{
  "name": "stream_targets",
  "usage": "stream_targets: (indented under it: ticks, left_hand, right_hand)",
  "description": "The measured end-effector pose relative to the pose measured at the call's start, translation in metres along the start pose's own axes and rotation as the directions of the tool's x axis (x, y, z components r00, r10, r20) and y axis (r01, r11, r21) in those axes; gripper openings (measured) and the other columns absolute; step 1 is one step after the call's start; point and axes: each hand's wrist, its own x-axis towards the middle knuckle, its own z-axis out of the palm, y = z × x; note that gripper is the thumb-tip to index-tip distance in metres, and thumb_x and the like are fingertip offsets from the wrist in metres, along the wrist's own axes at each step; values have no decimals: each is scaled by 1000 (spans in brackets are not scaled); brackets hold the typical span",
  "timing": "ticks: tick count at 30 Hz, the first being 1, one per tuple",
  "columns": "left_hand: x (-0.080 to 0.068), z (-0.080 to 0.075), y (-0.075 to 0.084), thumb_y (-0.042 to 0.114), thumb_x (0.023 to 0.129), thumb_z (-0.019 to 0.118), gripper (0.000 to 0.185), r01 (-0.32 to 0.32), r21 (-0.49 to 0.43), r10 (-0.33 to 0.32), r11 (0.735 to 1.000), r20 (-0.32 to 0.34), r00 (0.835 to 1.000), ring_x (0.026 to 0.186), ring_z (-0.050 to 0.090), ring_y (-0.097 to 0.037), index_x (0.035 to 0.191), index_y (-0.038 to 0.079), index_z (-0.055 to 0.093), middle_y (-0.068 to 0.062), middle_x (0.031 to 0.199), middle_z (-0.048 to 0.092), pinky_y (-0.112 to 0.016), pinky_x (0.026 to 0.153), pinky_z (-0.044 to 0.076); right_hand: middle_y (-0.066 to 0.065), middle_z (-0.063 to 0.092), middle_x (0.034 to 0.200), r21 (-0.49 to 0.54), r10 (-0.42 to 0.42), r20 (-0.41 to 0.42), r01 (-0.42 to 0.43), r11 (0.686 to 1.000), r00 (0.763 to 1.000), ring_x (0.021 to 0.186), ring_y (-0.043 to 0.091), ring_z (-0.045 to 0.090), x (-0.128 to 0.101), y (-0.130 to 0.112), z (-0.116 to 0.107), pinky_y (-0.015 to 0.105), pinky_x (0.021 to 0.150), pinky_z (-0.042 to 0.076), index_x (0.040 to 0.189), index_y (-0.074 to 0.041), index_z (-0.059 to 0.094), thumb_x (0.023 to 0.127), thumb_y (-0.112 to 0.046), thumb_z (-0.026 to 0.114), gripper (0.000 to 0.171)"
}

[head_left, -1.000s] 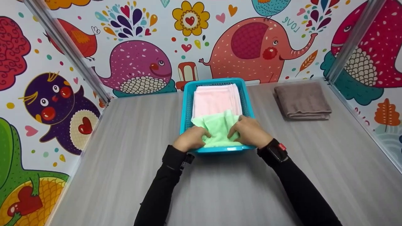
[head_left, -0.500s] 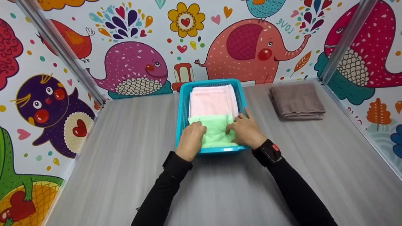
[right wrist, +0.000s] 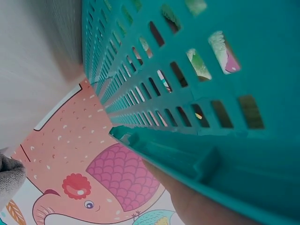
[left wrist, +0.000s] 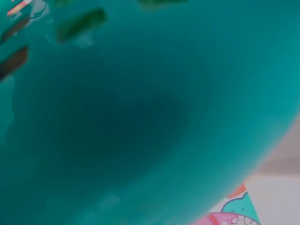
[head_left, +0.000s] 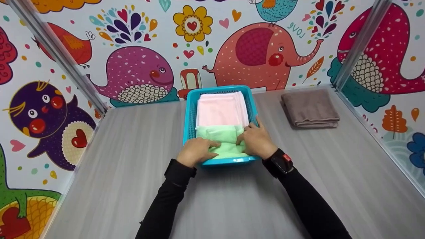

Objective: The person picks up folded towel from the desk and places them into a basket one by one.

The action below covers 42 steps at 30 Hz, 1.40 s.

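Head view: your left hand (head_left: 196,150) and right hand (head_left: 256,141) lie on the green towel (head_left: 221,141) in the near end of the basket (head_left: 189,116).
Fingers: loosely bent, pressing the cloth; no clear pinch.
Handling: likely soft, light, floppy; you do best taking a folded edge.
Basket: pink towel (head_left: 221,109) fills its far end.
Surface: grey table (head_left: 126,172); brown towel (head_left: 309,109) right of the basket.
Room: cartoon wall (head_left: 139,46) behind the basket.

Teal slotted basket (head_left: 190,114), pink towel (head_left: 220,111) and green towel (head_left: 219,136) — brown towel (head_left: 308,108) (folded), grey woodgrain table (head_left: 132,166).
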Motion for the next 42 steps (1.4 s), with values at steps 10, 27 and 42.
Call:
stream_targets:
  ticks: [10, 27, 42]
  left_hand:
    - [-3, 1, 2, 39, 102, 64, 39, -25, -32, 24, 999, -18, 1000, 108, 71, -36, 138, 26, 69, -12, 121, 76, -50, 85, 59]
    - [-12, -21, -51, 21, 100, 70, 47, 44, -301, -182, 953, -451, 874, 115, 63, -34, 143, 8, 61, -17, 129, 65, -51, 95, 54]
    - [-1, -5, -66, 17, 106, 57, 58, 171, -541, -343, 823, -235, 909, 113, 69, -38, 156, -3, 36, -26, 133, 65, -53, 96, 57]
  right_hand:
    - [15, 70, 107, 34, -18, 22, 17, 999, 1000, 118, 39, 56, -1, 2, -2, 71, 123, 10, 99, -23, 85, 81, -22, 88, 18]
    - [12, 59, 99, 306, -66, 25, 55, 950, 997, 101, 29, 53, -13, 31, -21, 68, 116, 30, 105, -13, 84, 84, -19, 87, 23]
    - [20, 57, 127, 492, 229, -110, -147, 858, 967, 116, 36, 55, -17, 82, -38, 56, 96, 53, 149, -13, 57, 95, -26, 77, 59]
